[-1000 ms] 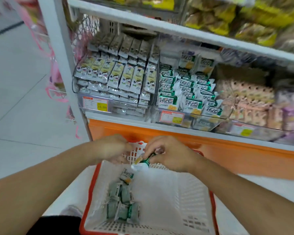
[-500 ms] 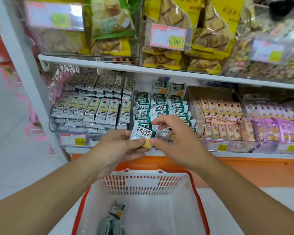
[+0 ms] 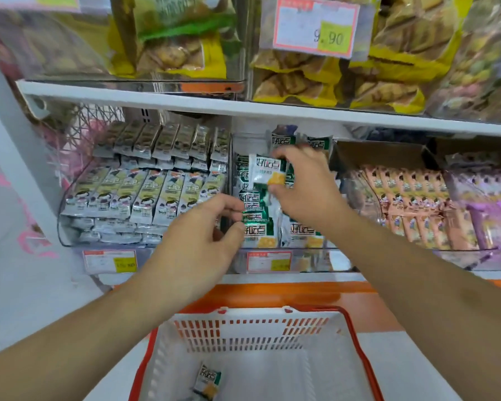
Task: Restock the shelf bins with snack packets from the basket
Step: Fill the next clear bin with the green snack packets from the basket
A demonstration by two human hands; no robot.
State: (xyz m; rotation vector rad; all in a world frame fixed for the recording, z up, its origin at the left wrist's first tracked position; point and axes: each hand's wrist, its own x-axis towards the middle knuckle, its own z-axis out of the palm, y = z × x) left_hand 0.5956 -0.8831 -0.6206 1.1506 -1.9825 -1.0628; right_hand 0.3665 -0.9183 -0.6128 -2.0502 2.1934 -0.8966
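My right hand [image 3: 304, 192] pinches a green-and-white snack packet [image 3: 265, 170] and holds it over the middle clear shelf bin [image 3: 307, 263], which holds several matching green packets [image 3: 258, 230]. My left hand [image 3: 197, 241] reaches to the bin's left front with curled fingers that touch the packets stacked there; whether it grips one I cannot tell. Below, the white basket with a red rim [image 3: 255, 337] holds a loose green packet [image 3: 209, 382] at its bottom.
A bin of pale yellow-grey packets [image 3: 145, 189] stands to the left, pink packets [image 3: 411, 204] and purple ones [image 3: 492, 209] to the right. Yellow snack bags [image 3: 301, 76] fill the upper shelf behind a 9.90 price tag [image 3: 315, 27]. An orange base panel [image 3: 272, 293] runs below.
Both hands rose from the basket to the shelf. My right hand carried the green packet up over the middle bin; my left hand let go of it and moved to the stacked packets.
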